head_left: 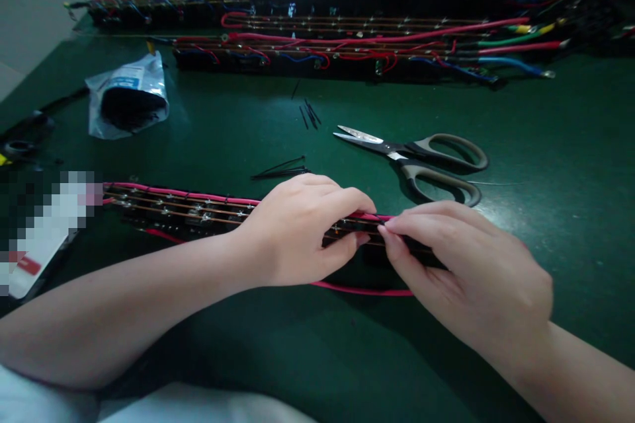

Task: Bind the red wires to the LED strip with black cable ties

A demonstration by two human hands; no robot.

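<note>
A long black strip (163,205) with copper rods and solder points lies on the table in front of me. Along its far edge runs a red wire (149,190), bound at intervals by thin black ties. My left hand (307,228) reaches over the strip, fingers at the far side and thumb at the near side, gripping it. Close to its fingertips, my right hand (466,264) is closed in a pinch on a thin black cable tie (381,219) at the red wire. The strip's right end is hidden under my right hand.
Beyond my hands lie open scissors (397,152), loose cable ties (282,170) and cut tie ends (310,114). A plastic bag of black ties (131,99) stands left. Other wired strips (322,56) lie along the back. A phone-like object (47,238), partly blurred, is at the left.
</note>
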